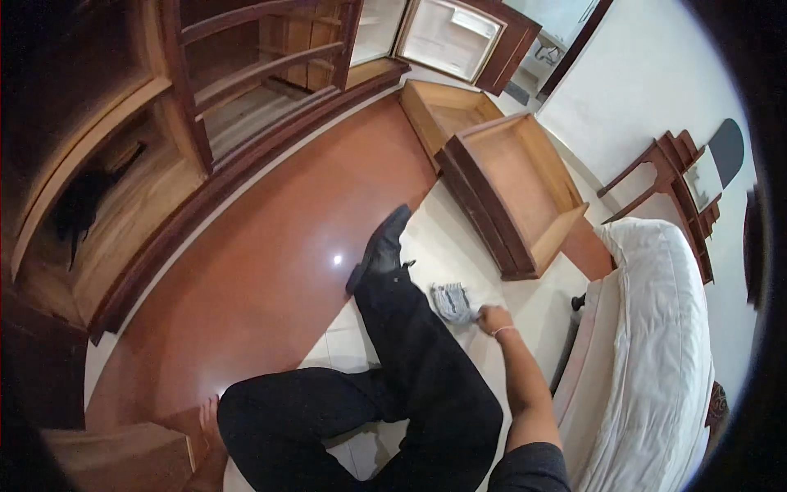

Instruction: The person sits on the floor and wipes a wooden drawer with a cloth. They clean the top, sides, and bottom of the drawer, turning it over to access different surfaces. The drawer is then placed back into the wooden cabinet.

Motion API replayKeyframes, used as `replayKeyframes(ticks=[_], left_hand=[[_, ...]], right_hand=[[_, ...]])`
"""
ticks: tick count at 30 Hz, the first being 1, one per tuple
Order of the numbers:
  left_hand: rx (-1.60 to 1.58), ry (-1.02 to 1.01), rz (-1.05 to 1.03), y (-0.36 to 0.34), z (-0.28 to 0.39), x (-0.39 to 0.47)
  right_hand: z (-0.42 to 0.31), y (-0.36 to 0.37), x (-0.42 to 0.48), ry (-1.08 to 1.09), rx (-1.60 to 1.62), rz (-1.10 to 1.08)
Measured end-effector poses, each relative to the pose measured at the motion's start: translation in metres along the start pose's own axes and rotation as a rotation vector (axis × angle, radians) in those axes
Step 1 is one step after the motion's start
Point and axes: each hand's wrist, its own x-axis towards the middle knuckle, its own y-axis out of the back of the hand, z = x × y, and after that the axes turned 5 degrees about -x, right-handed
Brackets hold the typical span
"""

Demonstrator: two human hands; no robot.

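Note:
My right hand [494,319], with a thin bracelet at the wrist, is closed on one end of a grey and white striped cloth [454,302]. The cloth hangs or lies just left of the hand, over the pale tiles, beside my outstretched leg in black trousers. At the lower left my left hand [210,419] is beside my bent knee, at the reddish-brown floor surface [264,277]. Its fingers show in part and the knee hides some of it, so whether it holds anything is unclear.
An open dark wooden cabinet [184,190] with bare compartments runs along the left. Two wooden drawers [486,237] [455,92] stand on the floor ahead. A bed with a white quilt [658,344] is at the right. A wooden shelf piece with a mirror [703,178] leans by the wall.

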Motion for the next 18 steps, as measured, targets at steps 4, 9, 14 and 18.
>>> replayKeyframes(ticks=[4, 9, 14, 18], left_hand=[[0.118, 0.161, -0.314, -0.003, -0.005, -0.01], [0.319, -0.133, -0.367, 0.03, 0.009, 0.002], [0.192, -0.052, -0.568, 0.04, 0.01, 0.054], [-0.057, 0.34, -0.632, 0.075, 0.011, 0.123]], right_hand=[[0.01, 0.133, 0.044, -0.067, 0.186, 0.243], [0.026, 0.18, 0.052, -0.09, 0.156, 0.235], [0.031, 0.155, 0.094, -0.153, 0.066, 0.14], [0.03, 0.135, 0.113, -0.213, 0.021, 0.23]])
